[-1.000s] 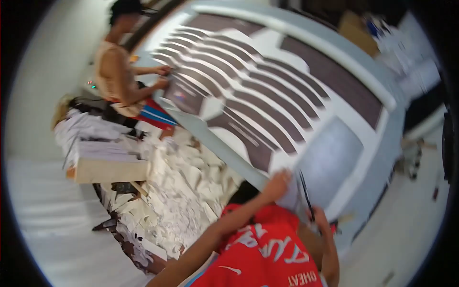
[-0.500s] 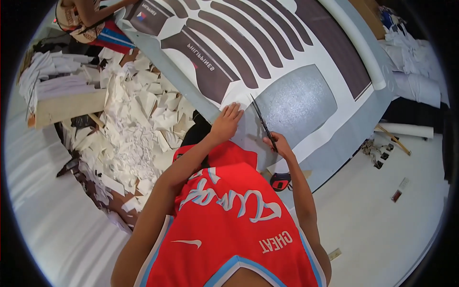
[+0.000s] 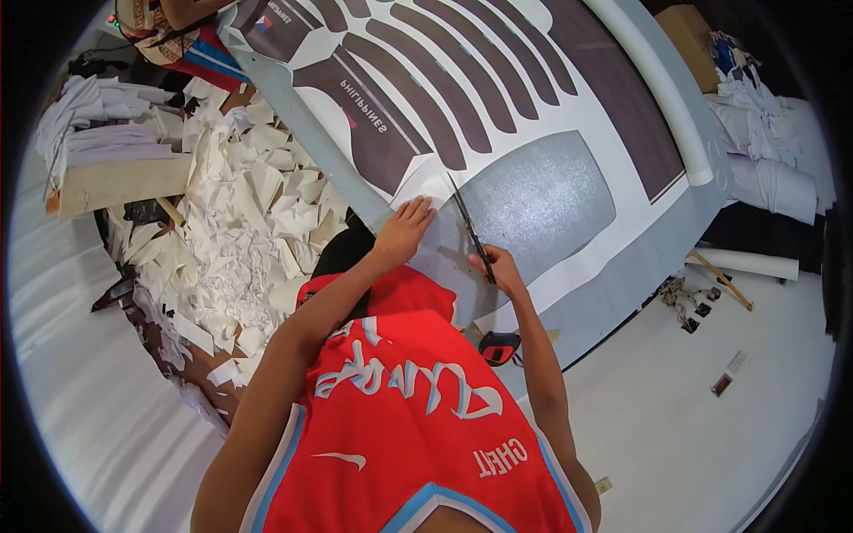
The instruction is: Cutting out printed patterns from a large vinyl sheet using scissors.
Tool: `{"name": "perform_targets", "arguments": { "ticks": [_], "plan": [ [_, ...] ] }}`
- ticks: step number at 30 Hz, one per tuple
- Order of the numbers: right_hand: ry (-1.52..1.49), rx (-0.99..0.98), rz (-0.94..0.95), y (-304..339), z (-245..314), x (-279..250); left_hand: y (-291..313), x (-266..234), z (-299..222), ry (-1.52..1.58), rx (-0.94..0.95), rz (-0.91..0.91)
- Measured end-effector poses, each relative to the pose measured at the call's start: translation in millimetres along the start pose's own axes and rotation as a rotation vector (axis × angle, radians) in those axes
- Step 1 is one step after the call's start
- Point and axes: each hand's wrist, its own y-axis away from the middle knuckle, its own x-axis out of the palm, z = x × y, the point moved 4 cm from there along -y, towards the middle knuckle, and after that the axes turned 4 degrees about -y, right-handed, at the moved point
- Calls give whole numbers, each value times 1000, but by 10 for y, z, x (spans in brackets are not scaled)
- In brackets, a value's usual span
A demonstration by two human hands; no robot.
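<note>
My right hand (image 3: 499, 269) grips long dark scissors (image 3: 471, 229). Their blades look nearly together and point away from me, with the tips at the white margin of a printed sheet (image 3: 601, 99). My left hand (image 3: 405, 233) lies flat, its fingers stretched onto the sheet's near corner, left of the blades. Dark brown printed garment shapes (image 3: 377, 133) and long curved strips cover the sheet. Right of the scissors, a large cut-out opening bares the grey tabletop (image 3: 546, 191). My right fingers hide part of the scissor handles.
A red and black tape measure (image 3: 499, 347) sits at the table's near edge, by my right forearm. White scraps (image 3: 240, 222) pile up on the left. A white roll (image 3: 662, 89) lies along the sheet's far right. Another person (image 3: 178, 31) stands at the far left.
The whole view has shifted slightly, so the table and both hands appear a little further left. My left hand stays flat on the sheet; the scissors remain in my right hand at the margin.
</note>
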Motion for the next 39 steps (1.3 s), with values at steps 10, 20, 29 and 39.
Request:
{"name": "perform_targets", "arguments": {
  "ticks": [10, 20, 29, 39],
  "plan": [
    [95, -61, -38, -171, -11, -4, 0, -74, -7, 15, -7, 30],
    [-51, -24, 10, -331, 241, 98, 18, -93, 38, 54, 7, -1],
    [92, -63, 19, -447, 312, 33, 74, -80, 36, 95, -3, 1],
    [151, -119, 25, -613, 492, -4, 78, -94, 16, 216, -104, 274]
  ]
}}
